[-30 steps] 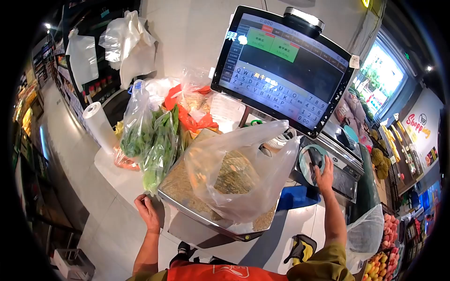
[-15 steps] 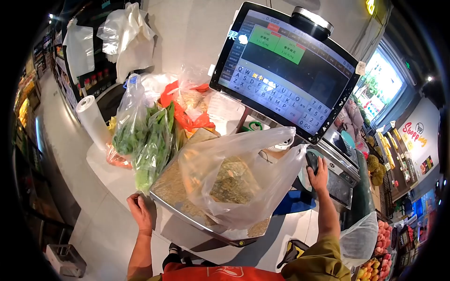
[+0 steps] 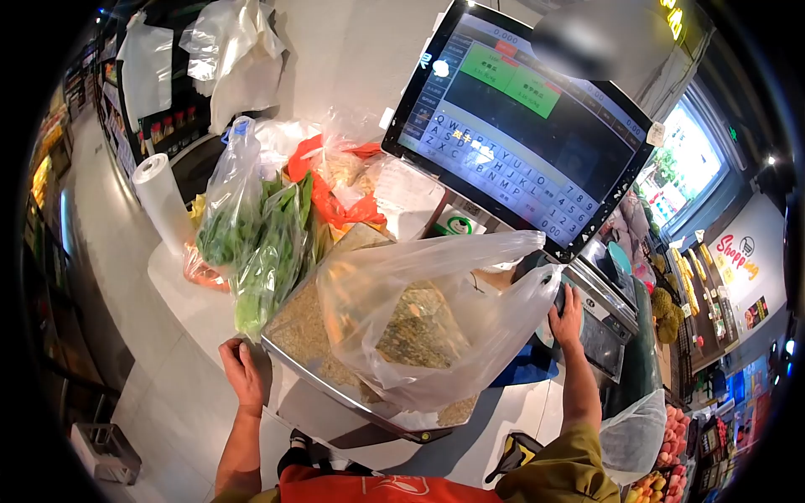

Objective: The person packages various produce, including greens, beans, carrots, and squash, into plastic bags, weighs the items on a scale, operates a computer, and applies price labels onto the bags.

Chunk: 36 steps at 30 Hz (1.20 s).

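My left hand (image 3: 241, 371) rests at the counter's edge, fingers curled, just below the lower tip of the bagged leafy greens (image 3: 272, 251); whether it holds anything is hidden. On the right, my right hand (image 3: 567, 315) lies over a dark mouse (image 3: 557, 289), partly behind a bag handle. Between my hands, a translucent plastic bag (image 3: 495, 335) stands open-mouthed on the scale's worn metal plate (image 3: 293, 323). Behind the scale, the tilted touchscreen (image 3: 520, 126) shows two green tiles and an on-screen keyboard.
A plastic roll (image 3: 162, 201) stands at the counter's left edge. Orange-red bags (image 3: 344, 205) and papers (image 3: 407, 197) lie behind the greens. White bags (image 3: 239, 59) hang at the upper left. A blue item (image 3: 528, 369) lies right of the scale; fruit (image 3: 673, 436) is at the lower right.
The view has shifted slightly, so the scene sits differently in the frame. My right hand stays at the mouse, my left at the counter edge. A blurred shape now covers the top of the screen.
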### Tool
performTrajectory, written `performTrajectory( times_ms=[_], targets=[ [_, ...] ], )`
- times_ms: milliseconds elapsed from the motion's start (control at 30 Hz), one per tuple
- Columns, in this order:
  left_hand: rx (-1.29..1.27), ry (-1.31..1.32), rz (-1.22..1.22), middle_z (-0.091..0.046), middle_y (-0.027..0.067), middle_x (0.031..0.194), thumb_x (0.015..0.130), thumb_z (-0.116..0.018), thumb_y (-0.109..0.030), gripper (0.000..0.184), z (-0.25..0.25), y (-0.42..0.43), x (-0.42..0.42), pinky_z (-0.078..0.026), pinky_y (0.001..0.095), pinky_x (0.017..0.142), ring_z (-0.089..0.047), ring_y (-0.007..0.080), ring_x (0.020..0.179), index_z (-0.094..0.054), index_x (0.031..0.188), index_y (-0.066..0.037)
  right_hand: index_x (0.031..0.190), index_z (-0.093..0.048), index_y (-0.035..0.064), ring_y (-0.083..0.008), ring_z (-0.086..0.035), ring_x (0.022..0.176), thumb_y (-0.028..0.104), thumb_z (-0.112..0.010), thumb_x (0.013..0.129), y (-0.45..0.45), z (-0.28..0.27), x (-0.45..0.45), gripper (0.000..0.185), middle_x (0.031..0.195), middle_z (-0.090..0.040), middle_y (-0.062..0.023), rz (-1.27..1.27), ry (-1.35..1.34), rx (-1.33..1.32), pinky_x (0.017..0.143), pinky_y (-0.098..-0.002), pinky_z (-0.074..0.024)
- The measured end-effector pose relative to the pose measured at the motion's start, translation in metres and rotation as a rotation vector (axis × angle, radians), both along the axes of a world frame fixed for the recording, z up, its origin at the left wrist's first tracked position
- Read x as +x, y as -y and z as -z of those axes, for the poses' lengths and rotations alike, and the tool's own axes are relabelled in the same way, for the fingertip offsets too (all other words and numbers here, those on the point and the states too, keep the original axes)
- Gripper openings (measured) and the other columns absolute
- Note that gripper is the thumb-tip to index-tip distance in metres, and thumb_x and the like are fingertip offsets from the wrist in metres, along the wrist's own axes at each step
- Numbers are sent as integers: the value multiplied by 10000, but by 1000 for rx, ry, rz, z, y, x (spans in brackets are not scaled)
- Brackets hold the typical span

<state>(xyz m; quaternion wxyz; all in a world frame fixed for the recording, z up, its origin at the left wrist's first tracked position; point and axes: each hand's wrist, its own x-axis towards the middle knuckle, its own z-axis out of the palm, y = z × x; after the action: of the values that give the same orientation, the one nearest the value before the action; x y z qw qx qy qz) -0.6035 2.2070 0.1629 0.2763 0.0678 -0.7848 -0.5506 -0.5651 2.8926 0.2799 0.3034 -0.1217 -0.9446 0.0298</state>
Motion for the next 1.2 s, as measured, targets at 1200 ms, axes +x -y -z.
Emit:
performTrajectory(
  times_ms=[1200],
  targets=[
    [-239,-69,-7,-552,193,998,1013,-492,-380,442,23,11,-9,-446,404,878,-544,316,916,-529,1048,59,1427,-433,61,-425,-425,1313,448,-672,865,8,17,72,723,1421,-443,-264,-16,-115,28,1081,-459,-364]
  ],
)
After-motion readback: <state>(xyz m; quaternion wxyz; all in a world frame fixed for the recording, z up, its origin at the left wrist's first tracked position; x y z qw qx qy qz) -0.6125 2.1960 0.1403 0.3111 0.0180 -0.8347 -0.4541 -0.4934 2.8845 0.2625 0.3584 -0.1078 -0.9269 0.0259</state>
